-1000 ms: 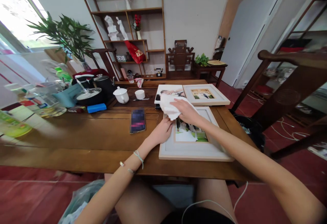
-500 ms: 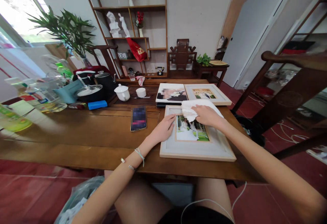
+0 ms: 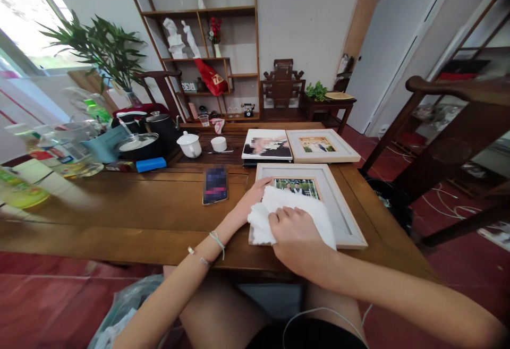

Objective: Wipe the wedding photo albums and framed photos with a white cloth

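A phone (image 3: 215,185) is lying on the table (image 3: 159,200); the left hand (image 3: 252,197) is resting on the left side of the picture frame (image 3: 340,205), its grip I cannot tell; the right hand (image 3: 297,236) is holding a white cloth (image 3: 319,212) over the picture frame's lower part.

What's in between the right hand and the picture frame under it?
A white cloth. The head view shows it under the right hand, spread over part of the picture frame nearest the person.
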Motion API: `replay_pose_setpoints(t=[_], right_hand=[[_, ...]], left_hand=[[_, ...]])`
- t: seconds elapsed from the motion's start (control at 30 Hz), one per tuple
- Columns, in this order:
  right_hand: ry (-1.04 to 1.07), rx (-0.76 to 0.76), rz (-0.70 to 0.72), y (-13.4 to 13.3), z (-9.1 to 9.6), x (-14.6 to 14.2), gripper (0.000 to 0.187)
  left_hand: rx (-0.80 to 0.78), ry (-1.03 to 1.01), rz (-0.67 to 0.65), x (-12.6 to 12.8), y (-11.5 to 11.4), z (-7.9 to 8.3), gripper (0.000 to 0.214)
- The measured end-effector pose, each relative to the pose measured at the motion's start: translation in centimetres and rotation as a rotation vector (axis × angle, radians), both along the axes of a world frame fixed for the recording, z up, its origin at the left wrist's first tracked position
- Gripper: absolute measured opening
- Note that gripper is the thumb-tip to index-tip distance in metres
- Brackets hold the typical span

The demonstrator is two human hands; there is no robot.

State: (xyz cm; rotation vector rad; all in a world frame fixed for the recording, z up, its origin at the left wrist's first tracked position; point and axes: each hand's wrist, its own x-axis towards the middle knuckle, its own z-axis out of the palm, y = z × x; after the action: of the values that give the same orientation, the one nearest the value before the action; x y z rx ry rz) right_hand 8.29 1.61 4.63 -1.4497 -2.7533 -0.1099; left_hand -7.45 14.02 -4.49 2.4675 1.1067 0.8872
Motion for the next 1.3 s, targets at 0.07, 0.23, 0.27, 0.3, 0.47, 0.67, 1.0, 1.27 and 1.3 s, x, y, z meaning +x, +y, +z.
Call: replay_pose_setpoints(t=[0.07,0.23,0.27,0.3,0.47,0.67,1.0,1.27,1.3], right_hand=[[0.005,0.123,0.064,-0.9,-1.4,-0.1,0.038],[0.0,0.185,0.12,-0.3,-4.3,0.7,0.054],[-0.01,0.162,0.11,0.4,-4.5,1.0,0.054],[-0.021,0.138,0.091,1.2,-4.6,1.5,0.055],[-0.037,0.093,-0.078,6.9,-3.9,4.9,0.065],[0.045,0.154,-0.185,11.1,-3.1,8.1,0.063],[0.058,-0.04,-0.027,4.0,-2.2,4.5,0.05],[0.172,-0.161,0.222,-1.6,-2.3,5.5,0.072],[0.181,-0.159,0.22,-1.2,-2.5,5.8,0.076]], left_hand=[[0.022,-0.009,-0.01,0.0,0.0,-0.1,0.045],[0.071,-0.003,-0.024,0.0,-0.2,-0.2,0.044],[0.07,0.003,-0.022,0.1,-0.3,-0.2,0.042],[0.069,0.009,-0.02,0.1,-0.3,-0.2,0.04],[0.058,0.037,0.044,0.3,-0.6,0.3,0.041],[0.032,0.076,0.074,0.5,-1.0,0.7,0.042],[0.024,0.064,0.052,0.5,-0.9,0.9,0.043],[0.083,0.03,0.027,0.1,-0.2,-0.3,0.041],[0.079,0.028,0.022,0.1,-0.2,-0.3,0.041]])
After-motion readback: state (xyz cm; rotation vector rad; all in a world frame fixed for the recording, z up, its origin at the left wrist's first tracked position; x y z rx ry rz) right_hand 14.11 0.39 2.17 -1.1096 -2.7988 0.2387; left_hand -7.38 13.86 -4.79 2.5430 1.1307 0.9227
